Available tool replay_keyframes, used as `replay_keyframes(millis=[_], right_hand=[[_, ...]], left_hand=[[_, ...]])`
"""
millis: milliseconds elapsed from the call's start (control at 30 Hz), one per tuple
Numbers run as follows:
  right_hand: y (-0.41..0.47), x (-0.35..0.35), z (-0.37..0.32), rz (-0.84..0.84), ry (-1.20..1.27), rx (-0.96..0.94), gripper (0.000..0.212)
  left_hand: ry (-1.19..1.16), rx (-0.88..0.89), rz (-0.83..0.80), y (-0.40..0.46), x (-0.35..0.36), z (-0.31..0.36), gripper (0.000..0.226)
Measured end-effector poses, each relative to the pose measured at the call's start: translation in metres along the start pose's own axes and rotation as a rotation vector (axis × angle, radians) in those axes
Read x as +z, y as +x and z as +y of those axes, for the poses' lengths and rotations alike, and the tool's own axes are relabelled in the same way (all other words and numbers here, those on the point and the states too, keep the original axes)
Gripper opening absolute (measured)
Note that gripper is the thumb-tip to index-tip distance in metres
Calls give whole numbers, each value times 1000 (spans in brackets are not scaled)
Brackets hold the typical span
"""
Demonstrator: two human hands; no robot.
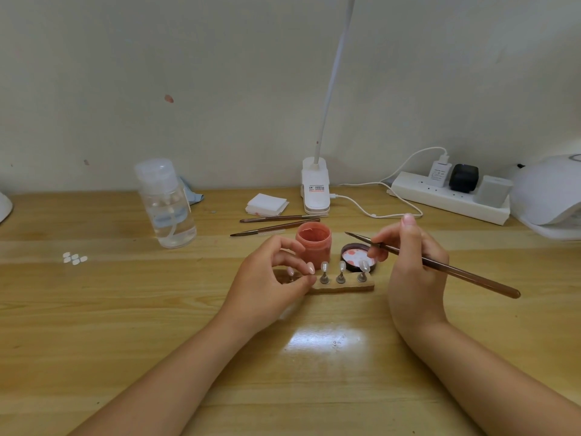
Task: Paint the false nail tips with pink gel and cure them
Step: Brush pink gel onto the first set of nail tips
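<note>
Both hands were sitting mid-frame over the wooden worktop (125,309). Left hand (270,278) had its fingers curled, pinching one of the little nail stands at the left end of the wooden holder strip (342,287). Right hand (412,265) was gripping a long brown brush (440,265), bristle end pointing up-left toward the open pink gel jar (313,243), handle sticking out to the lower right.

Three false nail tips (341,266) stood upright on the strip between the two hands, just in front of the jar. The jar's lid (355,259) lay flipped over right beside it, partly behind the rightmost tip.

Further back: two spare brushes (276,224), a stack of white wipes (266,204), a white clip lamp (316,190) and a clear pump bottle (166,202) in the centre-left. A power strip (449,198) ran along the wall at the right, and the white curing lamp (547,196) was cut off by the right edge. A few loose tips (74,258) lay off to the left. Loads of bare wood in the lower part of the frame, around the forearms.
</note>
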State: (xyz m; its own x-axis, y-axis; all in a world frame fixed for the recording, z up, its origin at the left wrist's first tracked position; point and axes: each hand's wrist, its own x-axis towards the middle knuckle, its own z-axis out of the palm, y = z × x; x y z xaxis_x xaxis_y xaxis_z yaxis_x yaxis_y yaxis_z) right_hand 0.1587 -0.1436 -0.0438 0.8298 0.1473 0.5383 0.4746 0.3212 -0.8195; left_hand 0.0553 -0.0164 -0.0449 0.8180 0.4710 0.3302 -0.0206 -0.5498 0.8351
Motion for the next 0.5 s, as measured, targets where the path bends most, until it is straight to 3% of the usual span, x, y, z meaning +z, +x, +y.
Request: replay_keyframes(millis=[300, 500], right_hand=[[1, -1, -1, 29, -7, 43, 47], [1, -1, -2, 45, -12, 67, 47]], left_hand=[[46, -40, -22, 1, 0, 0, 31], [98, -55, -73, 0, -1, -1, 43]])
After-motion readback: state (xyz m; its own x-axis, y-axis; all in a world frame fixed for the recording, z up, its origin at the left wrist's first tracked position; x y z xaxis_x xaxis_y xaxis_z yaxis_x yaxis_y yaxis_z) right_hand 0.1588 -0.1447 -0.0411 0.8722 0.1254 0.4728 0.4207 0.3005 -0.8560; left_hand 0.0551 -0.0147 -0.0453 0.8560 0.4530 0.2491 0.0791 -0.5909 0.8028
